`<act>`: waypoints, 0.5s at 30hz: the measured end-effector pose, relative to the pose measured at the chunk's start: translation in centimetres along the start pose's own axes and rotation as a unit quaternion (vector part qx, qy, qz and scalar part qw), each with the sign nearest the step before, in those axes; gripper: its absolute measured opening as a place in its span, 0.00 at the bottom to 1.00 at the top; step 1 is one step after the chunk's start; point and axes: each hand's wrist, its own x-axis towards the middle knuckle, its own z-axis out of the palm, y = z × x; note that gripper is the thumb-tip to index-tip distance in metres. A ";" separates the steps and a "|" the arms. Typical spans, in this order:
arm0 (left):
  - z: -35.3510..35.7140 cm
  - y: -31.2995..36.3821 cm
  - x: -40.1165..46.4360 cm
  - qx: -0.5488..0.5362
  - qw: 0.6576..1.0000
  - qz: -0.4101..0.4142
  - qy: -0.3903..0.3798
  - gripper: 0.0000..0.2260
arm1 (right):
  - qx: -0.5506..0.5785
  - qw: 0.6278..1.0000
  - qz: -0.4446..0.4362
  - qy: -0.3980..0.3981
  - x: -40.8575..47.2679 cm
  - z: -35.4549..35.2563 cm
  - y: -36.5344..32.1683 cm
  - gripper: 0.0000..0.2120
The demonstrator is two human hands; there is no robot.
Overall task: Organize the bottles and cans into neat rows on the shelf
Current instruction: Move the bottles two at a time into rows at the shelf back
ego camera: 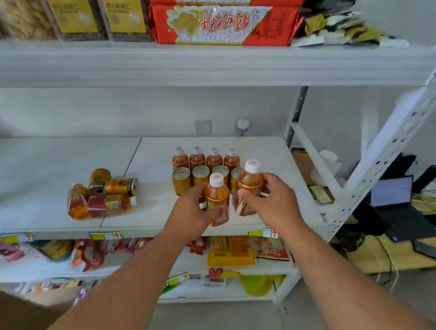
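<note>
On the white middle shelf (59,160), several amber tea bottles with white caps (205,159) stand in a back row, and several gold cans (181,180) stand in a row in front of them. My left hand (189,214) grips an upright tea bottle (216,194) in front of the cans. My right hand (273,201) holds a second tea bottle (250,183), slightly tilted, beside the first. To the left lies a loose pile: two bottles on their sides (92,204) and two gold cans (121,186), one tipped over.
The upper shelf (218,62) carries red snack boxes (220,24) and yellow-labelled packs. Snack packets (232,252) fill the lower shelves. A perforated white upright (391,155) stands at the right, with a laptop (391,193) and cables on the floor beyond it.
</note>
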 end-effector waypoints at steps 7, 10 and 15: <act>2.2 3.5 -4.0 0.013 0.999 -0.021 0.030 0.20 | 0.007 1.000 -0.016 -0.014 -3.6 -4.0 1.1 0.20; 2.5 4.6 -5.6 0.023 0.999 -0.020 0.033 0.21 | 0.008 1.000 -0.019 -0.011 -5.3 -5.0 1.2 0.23; 2.5 5.6 -8.0 0.017 1.000 -0.010 0.022 0.21 | 0.011 1.000 -0.021 -0.007 -8.2 -6.3 0.8 0.22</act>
